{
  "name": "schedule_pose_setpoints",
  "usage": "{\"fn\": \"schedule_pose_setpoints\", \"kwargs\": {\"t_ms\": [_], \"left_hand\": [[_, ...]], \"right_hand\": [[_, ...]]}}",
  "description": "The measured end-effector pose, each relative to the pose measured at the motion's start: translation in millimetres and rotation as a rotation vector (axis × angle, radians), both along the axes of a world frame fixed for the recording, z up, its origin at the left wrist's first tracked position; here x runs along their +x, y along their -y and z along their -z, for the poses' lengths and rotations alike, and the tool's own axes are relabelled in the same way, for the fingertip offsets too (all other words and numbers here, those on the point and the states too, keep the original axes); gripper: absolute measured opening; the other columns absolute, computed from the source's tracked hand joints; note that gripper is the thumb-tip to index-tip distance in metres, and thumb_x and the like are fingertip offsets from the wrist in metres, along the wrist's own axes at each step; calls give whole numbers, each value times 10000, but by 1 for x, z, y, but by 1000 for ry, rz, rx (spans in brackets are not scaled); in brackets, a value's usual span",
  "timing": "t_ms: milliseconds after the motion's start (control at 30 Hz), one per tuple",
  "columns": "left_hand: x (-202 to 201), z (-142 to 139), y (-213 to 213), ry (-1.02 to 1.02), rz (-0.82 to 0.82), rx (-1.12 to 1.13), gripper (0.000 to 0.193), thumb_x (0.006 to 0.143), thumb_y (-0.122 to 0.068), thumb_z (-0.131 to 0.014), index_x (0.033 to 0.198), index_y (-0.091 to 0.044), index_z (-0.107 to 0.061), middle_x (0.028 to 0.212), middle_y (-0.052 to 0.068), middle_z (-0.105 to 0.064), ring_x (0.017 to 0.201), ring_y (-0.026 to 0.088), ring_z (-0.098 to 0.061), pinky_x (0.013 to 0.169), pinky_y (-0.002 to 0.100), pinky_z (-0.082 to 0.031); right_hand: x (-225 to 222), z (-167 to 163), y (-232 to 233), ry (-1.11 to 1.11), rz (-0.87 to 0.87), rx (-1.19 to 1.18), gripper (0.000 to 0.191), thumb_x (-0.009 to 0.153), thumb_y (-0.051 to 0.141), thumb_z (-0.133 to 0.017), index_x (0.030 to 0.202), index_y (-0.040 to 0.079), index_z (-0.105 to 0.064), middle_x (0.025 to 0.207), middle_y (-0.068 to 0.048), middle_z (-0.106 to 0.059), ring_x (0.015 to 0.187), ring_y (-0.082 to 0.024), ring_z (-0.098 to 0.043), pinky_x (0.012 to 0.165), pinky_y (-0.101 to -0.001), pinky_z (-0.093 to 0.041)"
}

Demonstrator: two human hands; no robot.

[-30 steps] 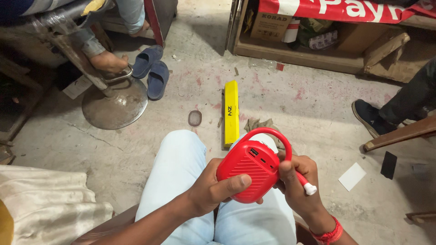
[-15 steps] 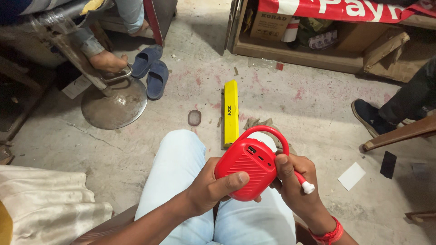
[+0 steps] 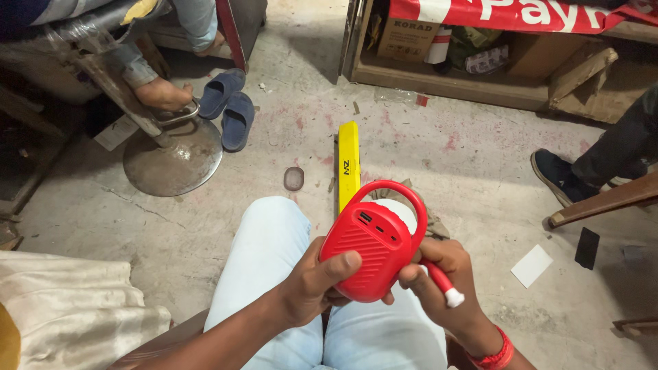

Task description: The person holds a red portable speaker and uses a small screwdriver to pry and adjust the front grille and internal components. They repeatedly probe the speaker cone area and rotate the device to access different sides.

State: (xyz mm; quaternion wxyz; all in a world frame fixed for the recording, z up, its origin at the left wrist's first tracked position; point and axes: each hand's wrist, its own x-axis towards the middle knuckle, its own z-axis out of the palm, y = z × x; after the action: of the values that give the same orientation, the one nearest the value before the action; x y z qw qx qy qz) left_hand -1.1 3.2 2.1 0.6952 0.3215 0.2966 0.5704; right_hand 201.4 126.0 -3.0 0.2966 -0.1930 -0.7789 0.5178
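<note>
My left hand [image 3: 317, 284] grips a small red speaker [image 3: 370, 250] with a ribbed face and a loop handle, held over my knees in light blue trousers [image 3: 264, 257]. The thumb lies across its front. My right hand [image 3: 442, 284] holds a slim tool with a red handle and white end [image 3: 444, 284], its other end against the speaker's right side. A red band is on my right wrist.
A long yellow box [image 3: 348, 164] lies on the concrete floor ahead. A chair with a round metal base [image 3: 173, 161], a person's bare foot and blue slippers [image 3: 229, 109] are at the left. Another person's dark shoe [image 3: 556, 177] is right. Wooden shelf at back.
The speaker and both hands have shifted very slightly; the grip is the same.
</note>
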Motion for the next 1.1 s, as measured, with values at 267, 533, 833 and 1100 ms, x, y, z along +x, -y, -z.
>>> {"fn": "schedule_pose_setpoints", "kwargs": {"t_ms": [267,533,833,1100], "left_hand": [[-7,20,3,446,79,-217,815,846,-712,-664,1275,-21,-621,821,140,-704,499,90,-491,447,209,-363],[-7,25,5,511,98,-232,825,834,-698,-669,1274,-2,-620,818,155,-700,575,126,-559,469,219,-387],[-3,15,-3,-24,-117,55,632,978,-564,-682,1191,31,-653,931,165,-737,649,73,-518,573,237,-428],[1,-3,-3,-788,-302,296,400,890,-310,-783,1149,-14,-709,884,78,-756,773,155,-748,699,296,-591]], "right_hand": [[-5,-6,2,-66,-67,52,497,972,432,-709,734,78,-452,610,-7,-577,518,-95,-517,500,-257,-400],[-4,-5,3,-62,-45,25,489,963,429,-702,724,84,-453,589,4,-565,492,-78,-490,476,-250,-378],[-7,-3,3,25,-82,-2,640,861,689,-698,802,59,-599,650,21,-611,584,-98,-591,563,-266,-462],[-3,4,-3,109,41,2,662,743,635,-811,956,15,-719,759,-12,-655,730,-112,-594,665,-285,-489]]}}
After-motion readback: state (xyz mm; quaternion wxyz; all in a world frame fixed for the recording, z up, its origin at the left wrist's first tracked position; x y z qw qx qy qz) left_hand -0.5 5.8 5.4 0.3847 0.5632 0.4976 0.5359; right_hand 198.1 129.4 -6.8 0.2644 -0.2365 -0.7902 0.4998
